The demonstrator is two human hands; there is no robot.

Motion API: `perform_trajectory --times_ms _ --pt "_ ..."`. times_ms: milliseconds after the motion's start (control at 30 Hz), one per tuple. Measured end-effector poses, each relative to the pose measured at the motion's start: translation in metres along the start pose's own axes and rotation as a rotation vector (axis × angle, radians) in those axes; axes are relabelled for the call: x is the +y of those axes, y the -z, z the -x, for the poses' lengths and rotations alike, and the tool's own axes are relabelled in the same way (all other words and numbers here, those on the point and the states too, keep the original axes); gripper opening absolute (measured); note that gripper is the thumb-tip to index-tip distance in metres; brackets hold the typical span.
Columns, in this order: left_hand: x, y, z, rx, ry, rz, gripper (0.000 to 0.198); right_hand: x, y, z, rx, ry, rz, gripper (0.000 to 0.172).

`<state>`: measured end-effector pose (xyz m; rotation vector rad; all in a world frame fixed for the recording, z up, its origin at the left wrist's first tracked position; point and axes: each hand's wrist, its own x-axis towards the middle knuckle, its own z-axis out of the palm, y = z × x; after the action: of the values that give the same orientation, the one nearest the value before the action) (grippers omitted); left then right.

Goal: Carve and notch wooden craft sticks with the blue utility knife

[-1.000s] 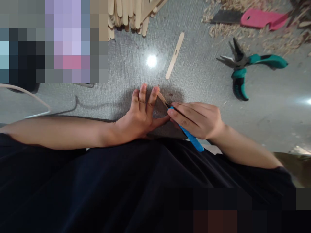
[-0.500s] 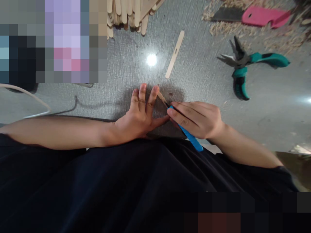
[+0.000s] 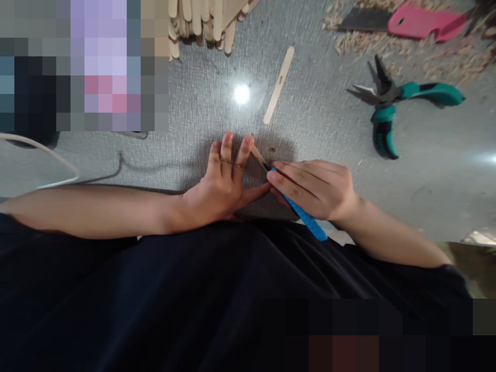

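Observation:
My left hand [image 3: 225, 183] rests on the table with its fingers spread. The index fingertip presses on the upper end of a wooden craft stick [image 3: 258, 153], and the thumb reaches toward its lower end. My right hand [image 3: 320, 188] is closed around a slim blue-handled craft knife [image 3: 308, 219], whose handle slants down toward my body. The dark tip of the knife meets the held stick; its blade is mostly hidden by my fingers. Just beyond my hands lies another craft stick [image 3: 278, 85] with a small slot in its middle.
A pile of craft sticks [image 3: 209, 23] lies at the top. Pliers with teal-and-black handles [image 3: 383, 98] lie spread on the right. Behind them, a pink-handled blade [image 3: 426, 21] sits among wood shavings [image 3: 368, 49]. A pale cable [image 3: 50, 152] curves in at left.
The blue handle's lower end has shifted slightly right in my right hand. Both hands stay at nearly the same place on the stick.

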<state>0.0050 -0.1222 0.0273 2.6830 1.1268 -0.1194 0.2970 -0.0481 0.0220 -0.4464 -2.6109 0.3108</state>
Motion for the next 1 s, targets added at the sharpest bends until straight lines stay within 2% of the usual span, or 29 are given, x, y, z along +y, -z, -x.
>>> perform_trajectory --times_ms 100,233,433,500,600,667,733,833,900,1000 --pt "0.002 0.000 0.000 0.020 0.014 0.000 0.111 0.000 0.000 -0.001 0.012 -0.002 -0.035 0.032" --pt "0.002 -0.004 -0.001 0.033 0.022 0.001 0.110 -0.002 -0.003 0.001 0.028 -0.044 -0.035 0.030" --pt "0.003 -0.002 -0.003 -0.006 0.046 -0.055 0.100 -0.006 -0.004 0.002 0.030 -0.006 0.004 0.039" --pt "0.005 0.003 -0.004 0.018 0.048 -0.104 0.100 -0.007 -0.002 0.001 0.005 0.004 0.049 0.034" --pt "0.006 0.007 -0.004 0.084 0.057 -0.134 0.109 -0.007 0.002 -0.001 -0.033 0.019 0.086 0.026" --pt "0.006 0.004 -0.003 0.124 0.057 -0.077 0.110 -0.006 0.004 -0.002 -0.041 0.032 0.076 0.027" --pt "0.006 -0.003 -0.001 0.098 0.080 -0.005 0.109 -0.006 0.005 -0.002 -0.041 0.051 0.060 0.031" --pt "0.007 -0.012 0.001 0.122 0.103 -0.011 0.110 -0.005 0.007 -0.003 -0.036 0.074 0.057 0.035" --pt "0.008 -0.015 0.002 0.160 0.103 -0.032 0.112 -0.005 0.008 -0.004 -0.033 0.074 0.065 0.033" --pt "0.009 -0.015 0.002 0.128 0.113 -0.001 0.114 -0.005 0.009 -0.004 -0.040 0.064 0.072 0.027"
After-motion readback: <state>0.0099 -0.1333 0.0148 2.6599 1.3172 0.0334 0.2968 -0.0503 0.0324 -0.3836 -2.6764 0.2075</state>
